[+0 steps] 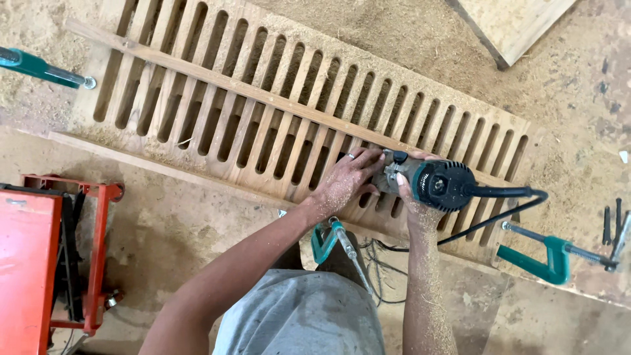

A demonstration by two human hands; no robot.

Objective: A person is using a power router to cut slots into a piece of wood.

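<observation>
A long slotted wooden panel lies flat on a dusty workbench, a thin guide strip fixed across it. My right hand grips a teal and black power tool standing on the panel near its lower right end. My left hand rests on the panel with its fingers against the tool's front. Both forearms are coated in sawdust. The tool's black cord loops off to the right and back under the bench edge.
Teal clamps hold the work: one at the front, one at the right, one at the upper left. A red metal stand sits at lower left. A loose board lies at top right. Sawdust covers everything.
</observation>
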